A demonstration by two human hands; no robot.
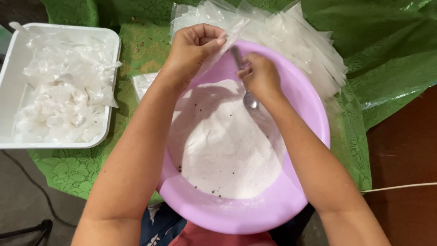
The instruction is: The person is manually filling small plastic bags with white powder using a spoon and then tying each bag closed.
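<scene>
Carefully now: my left hand (193, 45) pinches the small clear bag (217, 54) open at frame centre-top, my right hand (260, 75) grips the spoon (249, 98) over the powder (227, 146); best tip slowly, low above the pink basin (255, 218)

Spoon (249, 98) handle mostly hidden inside right hand (260, 75). Bowl (255, 214) far rim covered by bags (291, 32). Tray (18, 54) cut off at left edge. Specks in powder (223, 146) too small to identify.

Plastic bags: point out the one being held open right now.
The small clear bag pinched in the left hand above the pink basin; the others lie stacked behind or in the white tray.
</scene>
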